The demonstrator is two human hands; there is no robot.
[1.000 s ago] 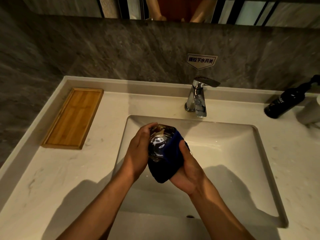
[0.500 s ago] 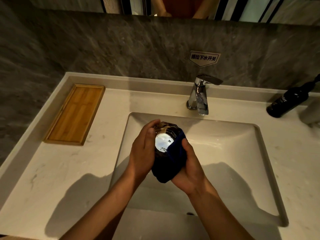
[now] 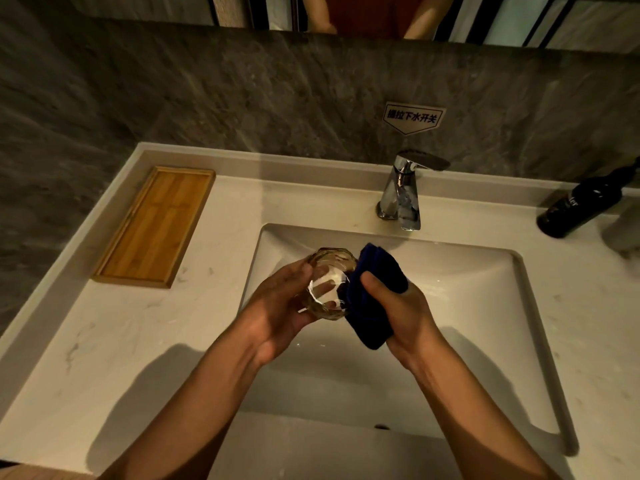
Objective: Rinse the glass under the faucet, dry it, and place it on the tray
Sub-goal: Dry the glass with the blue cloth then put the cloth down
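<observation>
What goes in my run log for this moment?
phase: drying | left hand: holds glass | right hand: holds blue cloth | tray: empty

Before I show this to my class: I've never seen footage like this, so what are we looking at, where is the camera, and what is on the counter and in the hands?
There is no machine here: a person works with bare hands. The single picture comes from a wide-angle camera worn on the person's head, looking forward and down, so the arms reach in from the bottom edge. The left hand holds a clear glass over the sink. The right hand grips a dark blue cloth pressed against the side of the glass, so this looks like drying. No water runs from the faucet. On the pale counter, a wooden tray lies to the left with nothing on it, and a dark bottle stands at the far right. The strip along the top is a mirror.
</observation>
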